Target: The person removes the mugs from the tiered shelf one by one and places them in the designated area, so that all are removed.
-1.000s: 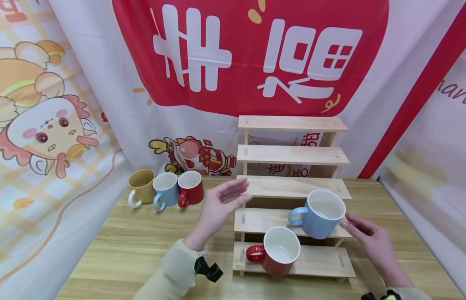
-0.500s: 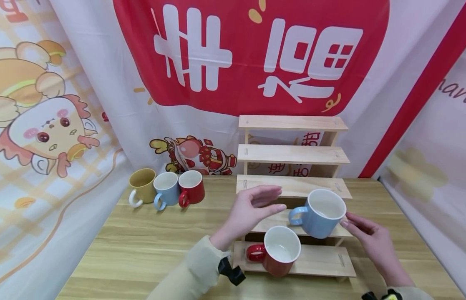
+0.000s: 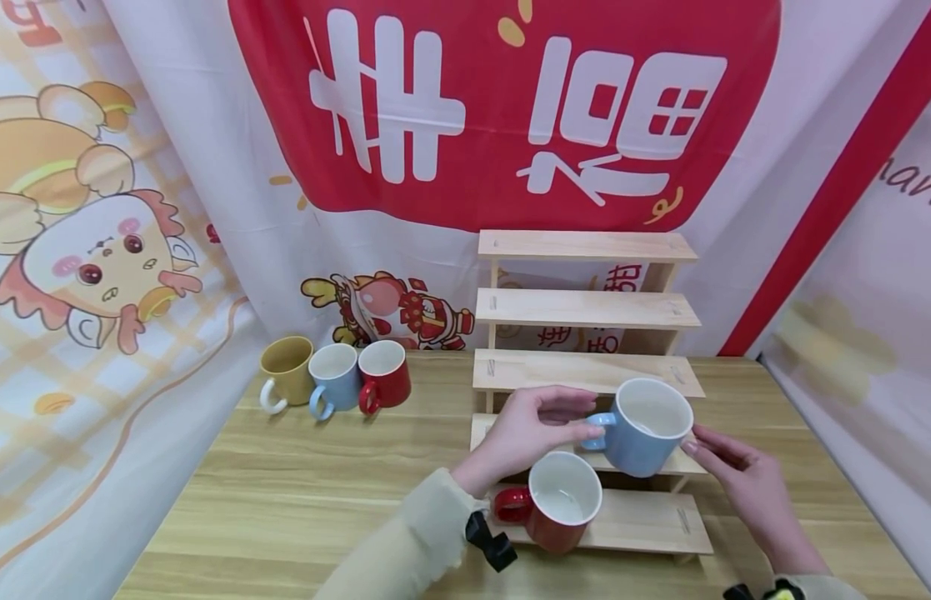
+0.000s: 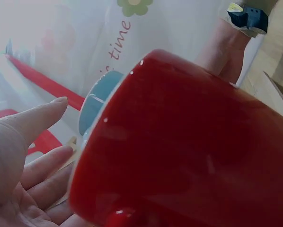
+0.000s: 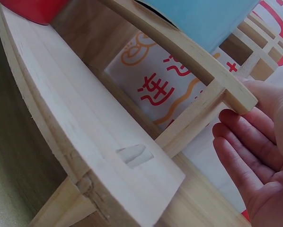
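A light blue mug with a white inside stands on the second shelf from the bottom, its handle pointing left. My left hand is at that handle, thumb and fingers straight and apart, the fingertips overlapping it in the head view. On the right side, my right hand has its fingertips right at the mug's side. The right wrist view shows those fingers loosely extended by the shelf's end. A red mug stands on the lowest shelf, handle to the left; it fills much of the left wrist view.
The stepped wooden rack has several narrow shelves rising toward the printed cloth backdrop. At the table's back left stand a mustard mug, another blue mug and another red mug, side by side on the wood-grain table.
My left hand has moved right, from beside the rack to the blue mug's handle. The right hand and the mugs have stayed in place.
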Available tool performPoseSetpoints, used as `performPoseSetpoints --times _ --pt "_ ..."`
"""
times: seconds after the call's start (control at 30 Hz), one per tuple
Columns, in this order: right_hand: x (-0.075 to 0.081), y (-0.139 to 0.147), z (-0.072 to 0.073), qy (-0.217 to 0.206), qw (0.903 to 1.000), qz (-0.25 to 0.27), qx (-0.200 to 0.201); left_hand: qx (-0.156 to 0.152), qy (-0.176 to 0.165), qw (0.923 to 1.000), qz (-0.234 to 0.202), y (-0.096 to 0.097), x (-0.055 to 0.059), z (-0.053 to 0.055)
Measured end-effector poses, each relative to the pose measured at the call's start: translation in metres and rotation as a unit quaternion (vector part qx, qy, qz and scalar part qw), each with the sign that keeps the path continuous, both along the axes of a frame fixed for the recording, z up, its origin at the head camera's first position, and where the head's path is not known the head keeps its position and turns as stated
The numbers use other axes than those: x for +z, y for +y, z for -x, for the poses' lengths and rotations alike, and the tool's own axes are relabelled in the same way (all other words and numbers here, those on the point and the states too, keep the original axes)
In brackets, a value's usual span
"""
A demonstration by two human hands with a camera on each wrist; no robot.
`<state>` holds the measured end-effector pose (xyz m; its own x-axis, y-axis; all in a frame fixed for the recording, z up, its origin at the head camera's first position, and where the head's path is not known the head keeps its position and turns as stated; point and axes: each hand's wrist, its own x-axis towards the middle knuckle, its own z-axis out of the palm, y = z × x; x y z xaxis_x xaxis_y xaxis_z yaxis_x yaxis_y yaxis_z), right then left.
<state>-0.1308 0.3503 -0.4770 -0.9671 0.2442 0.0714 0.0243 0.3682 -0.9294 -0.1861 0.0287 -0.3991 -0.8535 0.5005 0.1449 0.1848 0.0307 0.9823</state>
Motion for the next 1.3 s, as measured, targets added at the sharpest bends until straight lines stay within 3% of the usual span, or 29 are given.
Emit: performPoseSetpoints --times 0.2,0.5,0.83,1.3 --pt "0.000 0.000 0.001 0.000 1.0000 -0.003 -0.002 -0.001 -0.021 0.9995 0.024 0.006 -0.007 0.003" --pt "0.001 -0.002 0.000 -0.001 1.0000 0.001 -0.003 0.004 -0.012 0.9981 0.060 0.012 -0.012 0.003" --pt "0.000 -0.002 0.000 0.002 1.0000 -0.002 -0.006 0.007 0.011 0.9987 0.050 0.015 -0.011 0.002" --pt "0.000 -0.001 0.000 0.007 1.0000 -0.002 -0.006 0.029 0.003 0.9989 0.038 0.020 -0.009 -0.002"
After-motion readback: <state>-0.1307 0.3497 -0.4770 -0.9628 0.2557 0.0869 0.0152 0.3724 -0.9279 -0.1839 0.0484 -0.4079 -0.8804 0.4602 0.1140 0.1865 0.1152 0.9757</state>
